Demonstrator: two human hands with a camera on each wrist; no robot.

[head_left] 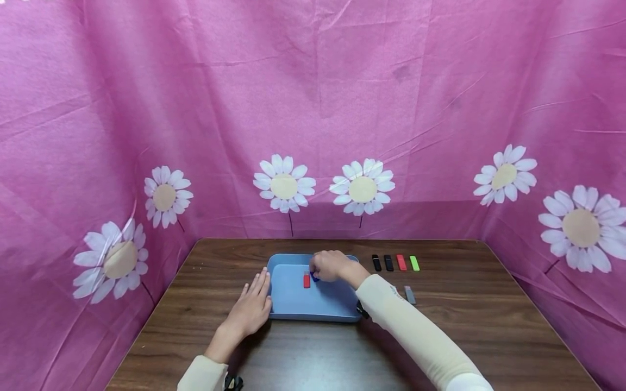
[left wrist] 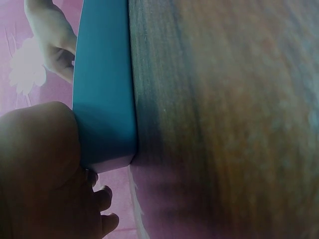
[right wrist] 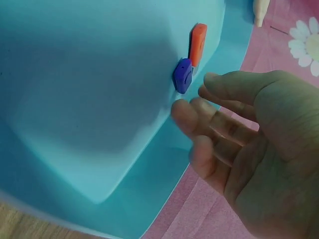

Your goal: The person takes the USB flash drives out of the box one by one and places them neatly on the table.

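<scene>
Cream-sleeved, the right hand reaches over the shallow blue plastic tray, its grip loosely spread and holding nothing, fingertips just beside a small blue plastic block that lies on the tray floor next to a small red plastic block. Flat on the dark wooden surface, the left hand has straight fingers touching the tray's left wall. Right of the tray sit two black, one red and one green stick in a row, with a grey stick nearer.
</scene>
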